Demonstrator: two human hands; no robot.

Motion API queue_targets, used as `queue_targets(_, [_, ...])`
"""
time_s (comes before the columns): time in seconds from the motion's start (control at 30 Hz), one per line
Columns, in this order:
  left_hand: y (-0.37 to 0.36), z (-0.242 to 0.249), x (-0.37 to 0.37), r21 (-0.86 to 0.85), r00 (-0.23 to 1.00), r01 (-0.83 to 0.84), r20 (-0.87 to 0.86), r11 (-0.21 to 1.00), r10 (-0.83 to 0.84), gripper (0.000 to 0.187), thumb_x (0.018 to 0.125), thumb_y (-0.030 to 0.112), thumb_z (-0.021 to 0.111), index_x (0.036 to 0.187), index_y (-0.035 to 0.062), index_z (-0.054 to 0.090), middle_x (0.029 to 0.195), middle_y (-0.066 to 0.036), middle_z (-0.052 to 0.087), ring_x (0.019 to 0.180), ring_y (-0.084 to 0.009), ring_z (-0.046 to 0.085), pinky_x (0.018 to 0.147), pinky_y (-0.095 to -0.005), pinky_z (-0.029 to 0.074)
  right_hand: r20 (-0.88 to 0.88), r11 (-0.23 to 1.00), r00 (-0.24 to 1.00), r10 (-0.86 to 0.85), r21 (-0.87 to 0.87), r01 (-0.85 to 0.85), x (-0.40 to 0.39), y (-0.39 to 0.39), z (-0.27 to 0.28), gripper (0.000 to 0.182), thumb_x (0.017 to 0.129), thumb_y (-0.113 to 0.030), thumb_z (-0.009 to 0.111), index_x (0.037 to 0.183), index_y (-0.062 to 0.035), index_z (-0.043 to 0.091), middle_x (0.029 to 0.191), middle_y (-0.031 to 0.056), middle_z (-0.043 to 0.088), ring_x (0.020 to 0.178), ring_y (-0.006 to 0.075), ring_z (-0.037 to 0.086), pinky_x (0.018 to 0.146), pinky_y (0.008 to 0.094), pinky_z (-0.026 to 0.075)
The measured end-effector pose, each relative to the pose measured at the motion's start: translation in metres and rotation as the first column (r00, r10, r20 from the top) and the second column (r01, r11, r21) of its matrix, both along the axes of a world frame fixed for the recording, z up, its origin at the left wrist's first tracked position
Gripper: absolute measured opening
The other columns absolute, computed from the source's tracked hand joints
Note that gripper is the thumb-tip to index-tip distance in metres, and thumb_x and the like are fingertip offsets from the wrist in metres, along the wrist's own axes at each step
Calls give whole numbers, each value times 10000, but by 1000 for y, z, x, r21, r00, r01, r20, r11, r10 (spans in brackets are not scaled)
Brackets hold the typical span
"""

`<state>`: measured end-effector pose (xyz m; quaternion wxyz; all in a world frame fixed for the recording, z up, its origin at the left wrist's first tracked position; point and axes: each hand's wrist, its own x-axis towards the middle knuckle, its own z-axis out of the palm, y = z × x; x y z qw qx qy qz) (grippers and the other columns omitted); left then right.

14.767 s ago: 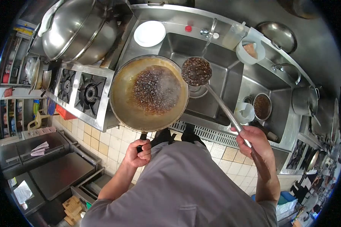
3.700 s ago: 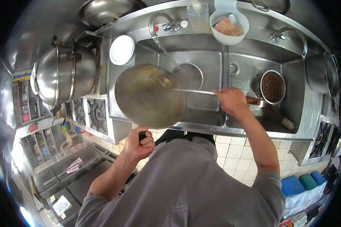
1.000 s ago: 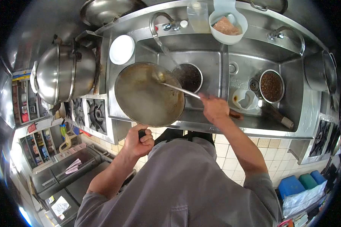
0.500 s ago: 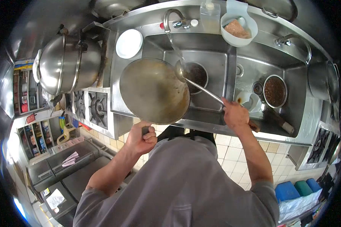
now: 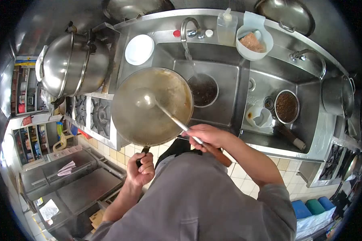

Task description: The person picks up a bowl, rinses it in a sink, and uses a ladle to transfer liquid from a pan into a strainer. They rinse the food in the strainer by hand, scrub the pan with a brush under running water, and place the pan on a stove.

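My left hand [image 5: 140, 166] is closed around the dark handle of a large wok [image 5: 126, 124], which is held over the left end of the sink counter. Steam blurs the inside of the wok, and brownish residue coats its wall. In my right hand [image 5: 207, 136] is a long ladle [image 5: 169, 113] with a wooden end, its round bowl inside the wok. Water runs from the faucet [image 5: 188, 26] into the left sink basin [image 5: 225, 96], where a round strainer [image 5: 204, 90] of dark bits sits just right of the wok.
A white plate [image 5: 139, 50] lies on the counter behind the wok. The right basin holds a round strainer [image 5: 287, 106], a white container [image 5: 259, 119] and a bamboo brush [image 5: 290, 137]. A white bowl [image 5: 254, 43] and a bottle [image 5: 227, 28] stand behind. Left are a steel pot [image 5: 74, 66] and burners [image 5: 100, 116].
The ladle's bowl has moved left from the wok's rim near the sink into the wok. My right hand has come in toward my body, and the wok has shifted slightly left and down.
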<state>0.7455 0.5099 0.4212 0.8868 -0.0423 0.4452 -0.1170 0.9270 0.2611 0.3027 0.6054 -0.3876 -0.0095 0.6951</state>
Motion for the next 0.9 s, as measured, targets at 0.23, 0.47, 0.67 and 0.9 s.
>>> queue_targets(0.23, [-7,-8,-36,-188,964,-193,148,963,222,170,906,138,540,1022,27,485,645,9,485,450,-110,401,457,-255,338,502,966,826,254,-90,-242,17,68,37,524,1001,-492,515,776,-31,622,640,62,612,562,166,614,498,339,502])
queue_targets(0.47, [1,-8,-51,-103,947,-241,194,965,257,173,905,146,539,1030,36,491,641,9,478,459,-114,414,452,-257,331,760,565,611,-221,-411,716,79,39,-174,357,931,-361,646,1096,-44,630,846,66,667,730,191,661,614,355,550])
queue_targets(0.67, [2,-6,-53,-59,949,-247,187,967,254,186,912,167,537,1043,39,504,621,12,451,460,-115,412,432,-253,317,265,434,654,-708,-567,700,84,25,-403,491,943,-154,559,1396,-140,370,1280,142,542,1143,315,555,799,524,518])
queue_targets(0.9, [-3,-21,-55,-24,968,-185,168,982,187,205,918,179,540,1059,33,512,618,16,448,452,-98,402,425,-239,321,276,414,586,-762,-489,768,82,50,-374,431,931,-46,459,1348,-131,393,1218,177,559,879,336,665,542,447,571])
